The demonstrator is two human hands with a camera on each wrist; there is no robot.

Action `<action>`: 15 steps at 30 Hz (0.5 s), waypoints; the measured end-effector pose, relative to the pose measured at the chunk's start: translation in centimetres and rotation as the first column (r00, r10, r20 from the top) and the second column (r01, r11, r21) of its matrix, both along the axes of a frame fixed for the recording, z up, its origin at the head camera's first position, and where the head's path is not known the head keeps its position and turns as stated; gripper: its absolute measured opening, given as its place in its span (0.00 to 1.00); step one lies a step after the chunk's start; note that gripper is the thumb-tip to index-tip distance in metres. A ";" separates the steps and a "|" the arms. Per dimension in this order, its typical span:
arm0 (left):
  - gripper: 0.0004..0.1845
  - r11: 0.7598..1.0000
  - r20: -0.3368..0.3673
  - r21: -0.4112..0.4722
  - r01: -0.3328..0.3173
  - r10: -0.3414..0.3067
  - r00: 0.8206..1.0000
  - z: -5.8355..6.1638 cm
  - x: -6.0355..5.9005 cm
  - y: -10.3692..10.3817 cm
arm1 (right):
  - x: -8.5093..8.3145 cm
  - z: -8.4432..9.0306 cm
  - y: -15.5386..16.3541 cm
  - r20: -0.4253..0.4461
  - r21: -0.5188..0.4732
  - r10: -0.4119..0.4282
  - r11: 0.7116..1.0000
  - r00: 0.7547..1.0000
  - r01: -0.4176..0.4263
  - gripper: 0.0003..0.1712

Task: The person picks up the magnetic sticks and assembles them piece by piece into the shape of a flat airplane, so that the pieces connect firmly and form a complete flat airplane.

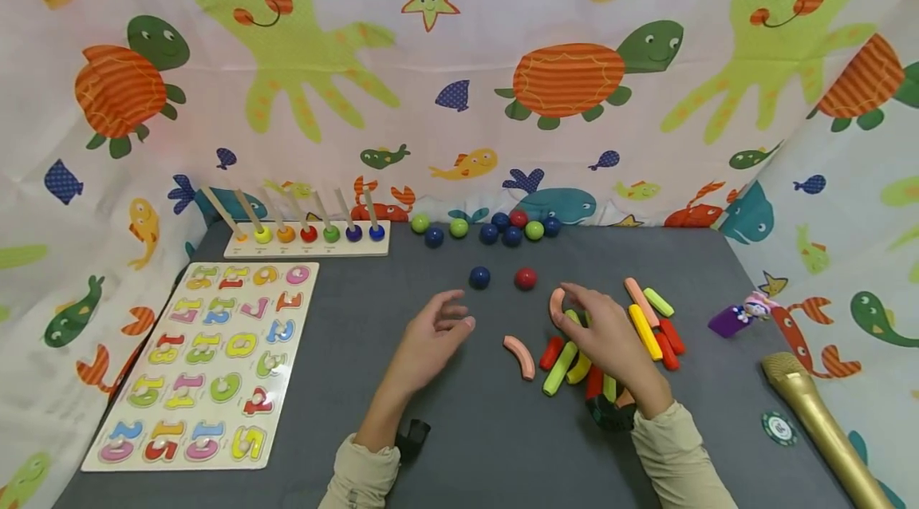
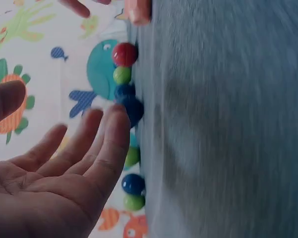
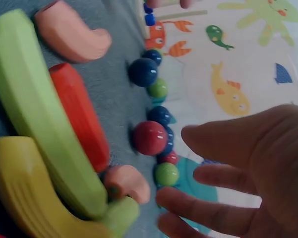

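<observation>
My left hand (image 1: 438, 329) hovers over the grey mat (image 1: 474, 429), palm up and fingers relaxed (image 2: 64, 163), holding nothing. A blue ball (image 1: 479, 278) and a red ball (image 1: 526, 278) lie just beyond it. My right hand (image 1: 596, 325) is spread over a pile of coloured sticks and curved pieces, fingers apart (image 3: 238, 168) and gripping nothing. Its fingertips are next to a pink curved piece (image 1: 556, 303) (image 3: 126, 183). Under it lie a green stick (image 1: 560, 368) (image 3: 34, 109), a red stick (image 3: 79, 114) and a yellow piece (image 3: 25, 193). Another pink curve (image 1: 520, 355) lies between the hands.
Several blue, green and red balls (image 1: 495, 228) line the mat's far edge. A peg rack with coloured balls (image 1: 307, 239) and a number puzzle board (image 1: 208, 361) sit left. More sticks (image 1: 649, 321), a purple toy (image 1: 739, 316), a gold microphone (image 1: 818, 421) and a round token (image 1: 778, 427) lie right.
</observation>
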State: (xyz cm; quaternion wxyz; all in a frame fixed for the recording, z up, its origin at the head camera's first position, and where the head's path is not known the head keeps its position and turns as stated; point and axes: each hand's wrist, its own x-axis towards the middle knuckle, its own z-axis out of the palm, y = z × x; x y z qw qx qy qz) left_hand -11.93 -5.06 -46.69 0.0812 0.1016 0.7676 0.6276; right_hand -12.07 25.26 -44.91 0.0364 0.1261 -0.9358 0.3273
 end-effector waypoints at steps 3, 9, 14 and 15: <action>0.24 0.998 -0.022 -0.069 0.008 -0.009 1.000 -0.3 -0.1 1.6 | -0.9 -0.6 -0.3 -0.031 0.047 0.019 0.999 0.999 -0.018 0.24; 0.20 0.952 -0.070 -0.289 0.104 -0.129 0.989 -0.9 0.4 4.9 | -1.7 -1.4 -1.0 -0.028 0.192 0.011 0.981 1.000 -0.006 0.22; 0.15 0.785 -0.254 -0.616 0.065 -0.277 0.927 -1.3 1.3 7.1 | -1.8 -1.7 -1.8 -0.015 0.265 -0.015 0.964 1.000 0.018 0.17; 0.14 0.748 -0.292 -0.663 0.026 -0.291 0.911 -1.3 1.5 7.3 | -1.9 -1.7 -1.9 -0.018 0.269 -0.012 0.963 1.000 0.016 0.16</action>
